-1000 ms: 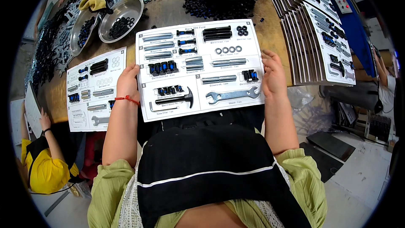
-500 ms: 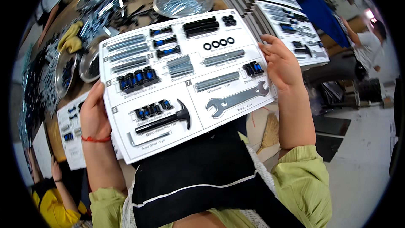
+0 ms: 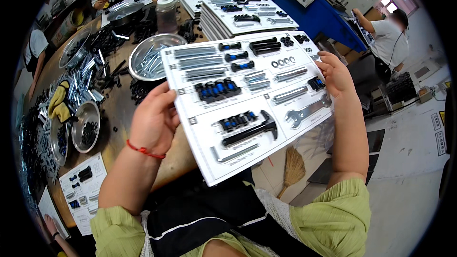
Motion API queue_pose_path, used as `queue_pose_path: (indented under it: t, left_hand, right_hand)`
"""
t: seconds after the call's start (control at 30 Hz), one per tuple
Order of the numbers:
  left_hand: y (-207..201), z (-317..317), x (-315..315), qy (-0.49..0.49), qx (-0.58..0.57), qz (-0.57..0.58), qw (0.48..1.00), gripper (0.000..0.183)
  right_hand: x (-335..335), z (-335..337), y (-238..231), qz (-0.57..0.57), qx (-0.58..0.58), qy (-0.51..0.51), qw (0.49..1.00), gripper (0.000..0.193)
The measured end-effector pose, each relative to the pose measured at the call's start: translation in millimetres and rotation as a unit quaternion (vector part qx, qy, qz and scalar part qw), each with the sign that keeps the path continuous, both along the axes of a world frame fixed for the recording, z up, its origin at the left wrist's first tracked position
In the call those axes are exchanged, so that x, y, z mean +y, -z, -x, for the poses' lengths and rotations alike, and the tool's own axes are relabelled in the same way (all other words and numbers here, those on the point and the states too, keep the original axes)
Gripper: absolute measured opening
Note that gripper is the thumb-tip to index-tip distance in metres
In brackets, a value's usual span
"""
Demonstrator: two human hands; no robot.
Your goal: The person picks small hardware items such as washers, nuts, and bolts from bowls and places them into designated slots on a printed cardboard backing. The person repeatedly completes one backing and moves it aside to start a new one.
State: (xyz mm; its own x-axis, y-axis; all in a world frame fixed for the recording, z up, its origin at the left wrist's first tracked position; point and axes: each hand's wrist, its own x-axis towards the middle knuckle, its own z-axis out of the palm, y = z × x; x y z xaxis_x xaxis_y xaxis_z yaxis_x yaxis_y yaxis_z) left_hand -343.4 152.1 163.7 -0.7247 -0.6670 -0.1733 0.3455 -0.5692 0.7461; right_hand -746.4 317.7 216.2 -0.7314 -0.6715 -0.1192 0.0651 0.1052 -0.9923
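Both hands hold up a white hardware card (image 3: 204, 147), tilted, its right side higher than its left. My left hand (image 3: 154, 121), with a red cord at the wrist, grips the left edge, thumb on top. My right hand (image 3: 335, 76) closes on the right edge, fingertips partly hidden behind it. On the card lie silver sleeves (image 3: 200, 63), black bolts with blue bands (image 3: 216, 89), a black hammer-shaped piece (image 3: 250, 133), an L-shaped hex key (image 3: 238, 154) and a silver open-ended wrench (image 3: 307, 112). Rings (image 3: 283, 62) sit near the top right.
Beyond the card stands a stack of similar cards (image 3: 214, 24). The wooden table (image 3: 119, 145) bears metal bowls (image 3: 135, 64), loose hardware, yellow gloves (image 3: 59, 105) and another card (image 3: 97, 173). A blue machine (image 3: 285, 12) stands behind; a broom (image 3: 293, 167) lies lower right. Other people work around.
The held card has shifted right in view, closer to the stack, still gripped by both hands. The view has turned, showing more of the table's far side and the blue machine.
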Motion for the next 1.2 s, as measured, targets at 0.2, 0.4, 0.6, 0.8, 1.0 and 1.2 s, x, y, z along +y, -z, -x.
queue_pose_path:
  t: [0.2, 0.4, 0.6, 0.8, 1.0, 1.2]
  left_hand:
    - [5.0, 130.2, 8.1, 0.005, -0.009, -0.030, 0.999, 0.036]
    - [36.0, 211.9, 3.4, -0.005, -0.010, -0.053, 0.999, 0.036]
    - [47.0, 243.8, 5.9, -0.014, -0.036, -0.071, 0.997, 0.035]
    - [55.3, 247.0, 3.4, 0.003, -0.058, -0.020, 0.998, 0.035]
    - [72.7, 236.6, -18.0, 0.050, -0.134, 0.069, 0.987, 0.034]
    - [74.4, 179.0, -29.2, 0.074, -0.147, 0.093, 0.982, 0.037]
  right_hand:
    - [12.2, 121.5, 5.1, -0.055, -0.040, 0.071, 0.995, 0.059]
    - [-2.1, 201.7, 24.2, -0.075, -0.067, 0.067, 0.993, 0.067]
    - [-6.3, 232.0, 46.5, -0.071, -0.040, 0.092, 0.992, 0.070]
    - [-5.8, 244.0, 67.7, -0.091, -0.059, 0.060, 0.992, 0.072]
    - [-8.6, 224.5, 75.8, -0.081, -0.003, 0.080, 0.994, 0.067]
    - [-1.6, 186.7, 62.9, -0.037, 0.274, 0.103, 0.955, 0.046]
